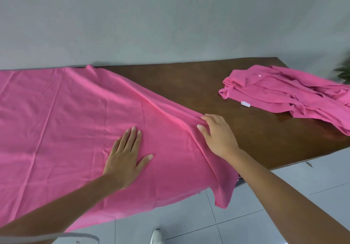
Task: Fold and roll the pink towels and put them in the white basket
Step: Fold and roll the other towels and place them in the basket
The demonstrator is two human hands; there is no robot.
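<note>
A large pink towel (66, 122) lies spread over the left half of the brown table (189, 84), its near right corner hanging off the front edge. My left hand (125, 158) presses flat on the towel with straight fingers. My right hand (217, 135) rests on the towel's right edge, fingers laid over a raised fold. A second pink towel (284, 94) lies crumpled at the table's right end with a small white tag showing. No white basket is in view.
A grey wall (170, 16) runs directly behind the table. Green plant leaves (344, 73) poke in at the right edge. White tiled floor (265, 196) lies below, with a white shoe (157, 236) near the bottom.
</note>
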